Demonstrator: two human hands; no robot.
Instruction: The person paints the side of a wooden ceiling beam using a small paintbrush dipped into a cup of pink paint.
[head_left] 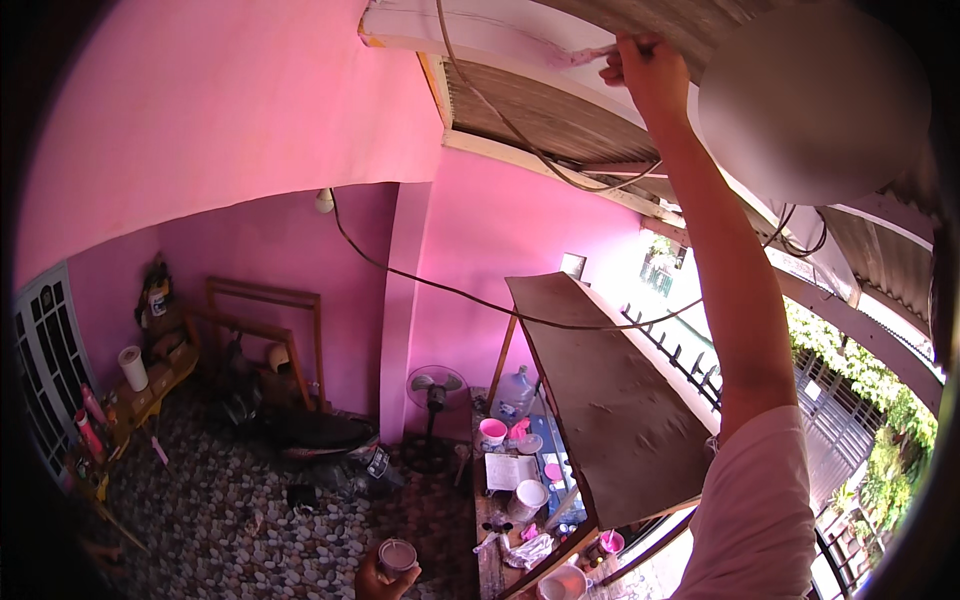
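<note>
My right arm is stretched up to the pale beam (500,28) under the roof. The fingers of my right hand (652,72) are closed around what looks like a small paintbrush (603,52), most of it hidden by the hand. Its tip is at the beam's face, where a pinkish-purple smear of paint shows. Low in the picture, my left hand (372,578) is wrapped round a small cup (398,556) with pale pink contents, held upright well below the beam.
A cable (470,310) with a light bulb (324,201) hangs across the space. Below stand a cluttered table (490,575), a brown slanted panel (610,390), a fan (436,390) and a motorbike (310,432). A blurred grey round shape (815,105) hides part of the roof.
</note>
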